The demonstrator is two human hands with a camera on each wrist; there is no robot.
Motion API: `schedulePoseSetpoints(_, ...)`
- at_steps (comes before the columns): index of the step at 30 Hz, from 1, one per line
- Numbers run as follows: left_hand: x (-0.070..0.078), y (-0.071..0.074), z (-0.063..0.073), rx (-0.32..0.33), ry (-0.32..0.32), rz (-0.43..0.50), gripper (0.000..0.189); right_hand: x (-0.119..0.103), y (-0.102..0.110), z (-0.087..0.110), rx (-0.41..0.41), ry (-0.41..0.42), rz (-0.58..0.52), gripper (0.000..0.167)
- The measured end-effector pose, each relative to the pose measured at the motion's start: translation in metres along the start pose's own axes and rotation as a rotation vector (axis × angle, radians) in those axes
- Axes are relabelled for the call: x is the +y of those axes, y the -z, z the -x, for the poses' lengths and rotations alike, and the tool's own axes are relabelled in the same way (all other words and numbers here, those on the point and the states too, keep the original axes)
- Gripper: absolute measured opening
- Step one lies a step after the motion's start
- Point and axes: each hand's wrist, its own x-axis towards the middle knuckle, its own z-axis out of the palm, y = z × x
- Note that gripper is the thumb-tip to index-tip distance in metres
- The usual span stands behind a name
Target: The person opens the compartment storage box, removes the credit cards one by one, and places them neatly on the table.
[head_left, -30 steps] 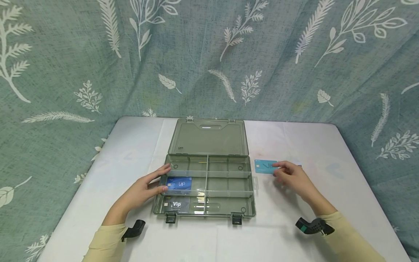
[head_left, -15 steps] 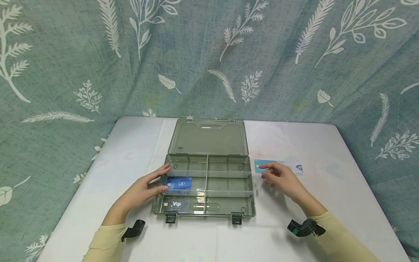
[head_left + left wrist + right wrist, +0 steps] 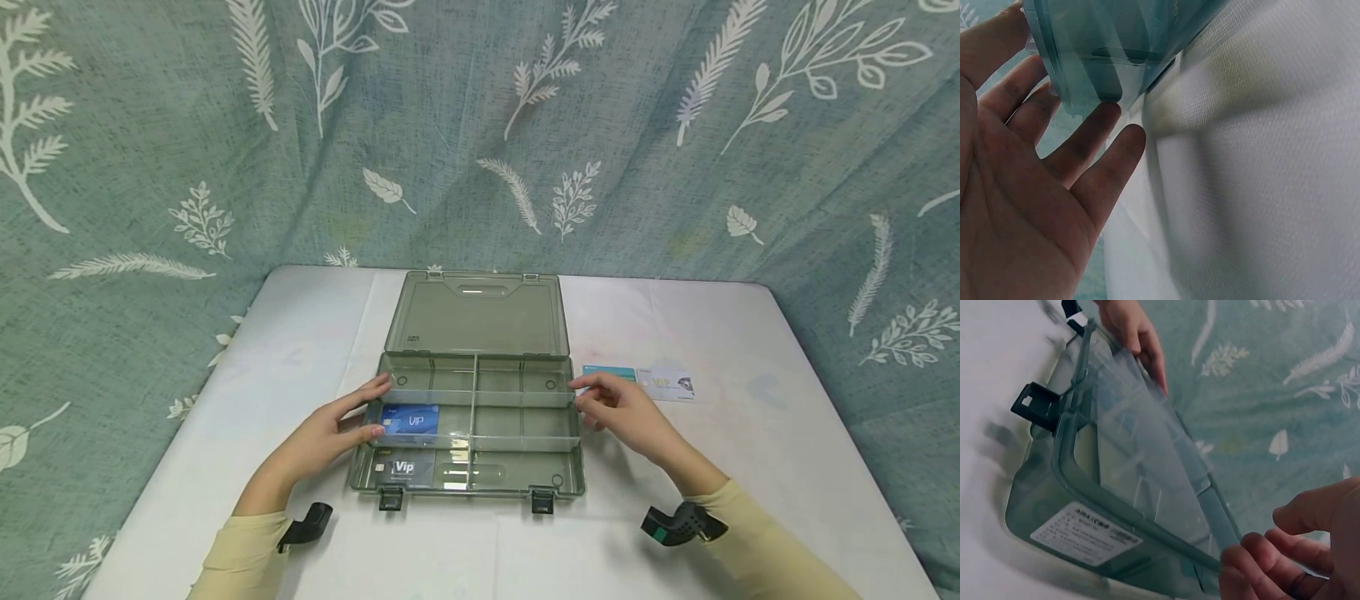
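A translucent green divider box (image 3: 525,468) lies unfolded on the white table, its lid (image 3: 480,317) laid back. My left hand (image 3: 330,433) rests on the box's left edge, fingers spread; the left wrist view shows them against the wall. At the right edge is my right hand (image 3: 626,417), its fingers slightly bent and nothing visibly held; whether they touch the rim I cannot tell. A blue VIP card (image 3: 410,419) sits in the middle-left compartment, a dark grey Vip card (image 3: 405,468) in the front-left one. The right hand partly hides a teal card (image 3: 611,372) on the table.
Right of the teal card lies a white VIP card (image 3: 675,388). Clear dividers split the box into several compartments. Two black latches (image 3: 391,500) stick out at its front. A leaf-patterned green cloth (image 3: 450,125) hangs behind the table. Each wrist carries a black camera (image 3: 678,525).
My right hand has moved left from over the cards to the box's right edge, uncovering the white card and covering more of the teal one. The left hand has stayed put.
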Motion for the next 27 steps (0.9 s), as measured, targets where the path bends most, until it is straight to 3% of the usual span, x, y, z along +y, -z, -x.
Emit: schedulePoseSetpoints(27, 0.002, 0.000, -0.001, 0.006, -0.010, -0.017, 0.065, -0.017, -0.032, -0.020, -0.119, 0.081, -0.069, 0.037)
